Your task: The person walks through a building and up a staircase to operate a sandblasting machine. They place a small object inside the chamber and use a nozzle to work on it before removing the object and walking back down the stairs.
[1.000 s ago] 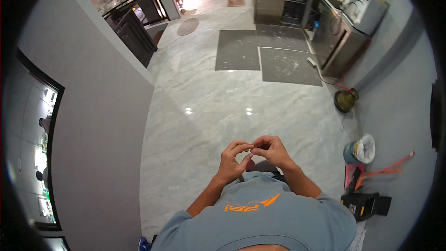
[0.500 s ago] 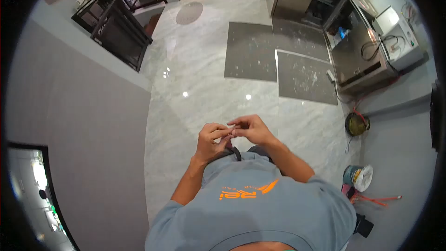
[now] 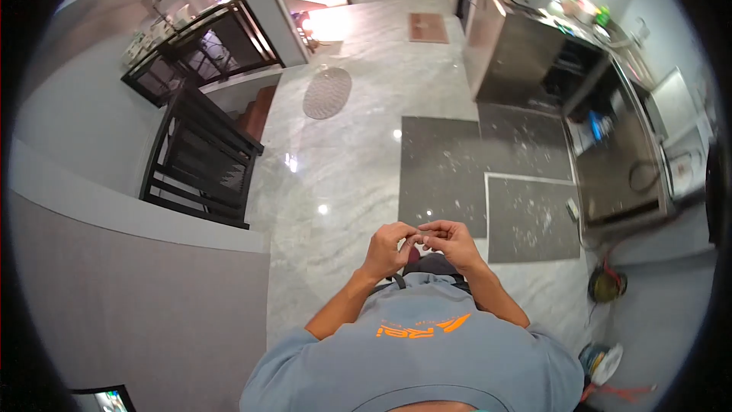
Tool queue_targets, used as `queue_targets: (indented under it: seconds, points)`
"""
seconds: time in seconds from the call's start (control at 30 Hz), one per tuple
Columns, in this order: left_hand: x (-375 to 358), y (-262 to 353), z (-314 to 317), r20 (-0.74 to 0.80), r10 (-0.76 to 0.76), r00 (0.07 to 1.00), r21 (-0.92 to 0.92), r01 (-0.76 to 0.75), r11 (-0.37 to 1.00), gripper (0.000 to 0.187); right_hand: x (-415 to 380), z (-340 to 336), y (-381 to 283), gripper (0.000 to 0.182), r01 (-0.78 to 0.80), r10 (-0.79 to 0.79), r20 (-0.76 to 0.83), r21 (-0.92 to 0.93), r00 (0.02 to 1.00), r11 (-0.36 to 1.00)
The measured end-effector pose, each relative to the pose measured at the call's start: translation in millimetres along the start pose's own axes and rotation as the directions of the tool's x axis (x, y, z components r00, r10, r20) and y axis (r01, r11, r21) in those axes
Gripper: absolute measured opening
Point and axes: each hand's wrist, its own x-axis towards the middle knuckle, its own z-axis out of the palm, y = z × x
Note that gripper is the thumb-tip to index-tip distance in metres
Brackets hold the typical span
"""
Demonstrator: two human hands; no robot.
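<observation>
Left hand (image 3: 387, 252) and right hand (image 3: 455, 246) are together at the fingertips, about equally close to any small thing pinched between them, but honestly I can't make one out, let alone its long axis. Ahead of both there's a white-speckled dark grey rectangular floor mat (image 3: 442, 172), with light grey marbled floor (image 3: 347, 152) off the left hand's side.

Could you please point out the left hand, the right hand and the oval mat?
Left hand (image 3: 386, 251): head view, middle of the hand.
Right hand (image 3: 456, 248): head view, middle of the hand.
Oval mat (image 3: 327, 93): head view, middle of its top.
</observation>
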Motion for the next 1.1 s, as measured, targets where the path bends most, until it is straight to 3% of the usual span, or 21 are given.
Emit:
queue_targets:
  seconds: [0.1,0.23,0.33,0.37,0.47,0.53,0.6,0.67,0.73,0.8,0.87,0.97,1.1]
  points:
    - [71,-35,-36,-0.135,-0.227,0.965,-0.102,0.215,0.971,0.005,115,1,-58,0.026,0.069,-0.056,0.082,-0.162,0.995,0.984]
    - [150,-125,-88,-0.307,-0.262,0.915,-0.055,0.257,0.965,0.009,271,15,-132,0.026,0.077,-0.017,0.223,-0.263,0.975,0.962]
    - [215,-201,-123,-0.304,-0.397,0.866,-0.153,0.366,0.918,0.01,412,2,-147,0.026,0.029,0.048,0.252,-0.292,0.967,0.956]
    - [240,-229,-130,-0.243,-0.464,0.852,-0.215,0.419,0.882,0.012,460,-10,-143,0.022,-0.049,0.095,0.178,-0.247,0.979,0.968]
    - [334,-301,-161,-0.05,-0.418,0.907,-0.216,0.398,0.891,0.014,584,-69,-103,0.017,-0.213,0.222,-0.054,0.139,0.974,0.967]
    - [413,-332,-184,0.09,-0.342,0.935,-0.18,0.353,0.918,0.014,633,-125,-69,0.011,-0.206,0.4,-0.289,0.524,0.87,0.827]
    - [503,-357,-202,0.222,-0.244,0.944,-0.164,0.283,0.945,0.013,652,-200,-26,0.005,-0.192,0.525,-0.436,0.607,0.731,0.771]
    - [589,-379,-217,0.293,-0.072,0.953,-0.11,0.108,0.988,0.011,643,-274,10,0.01,-0.2,0.509,-0.364,0.626,0.78,0.754]
    - [666,-406,-222,0.351,0.062,0.934,-0.042,-0.05,0.998,0.01,640,-276,-21,0.008,-0.147,0.652,-0.639,0.659,0.409,0.738]
    - [731,-436,-223,0.409,0.092,0.908,-0.004,-0.099,0.995,0.009,652,-322,21,0.014,-0.031,0.691,-0.677,0.708,0.253,0.705]
    - [793,-468,-221,0.437,0.142,0.888,-0.011,-0.153,0.988,0.009,668,-335,4,0.014,0.004,0.715,-0.607,0.763,0.347,0.646]
    - [856,-532,-203,0.426,0.039,0.904,-0.018,-0.034,0.999,0.008,767,-398,32,0.014,-0.024,0.756,-0.566,0.796,0.329,0.605]
    - [940,-587,-209,0.351,-0.115,0.929,-0.056,0.144,0.988,0.012,975,-395,-140,0.016,-0.296,0.616,-0.603,0.549,0.507,0.781]
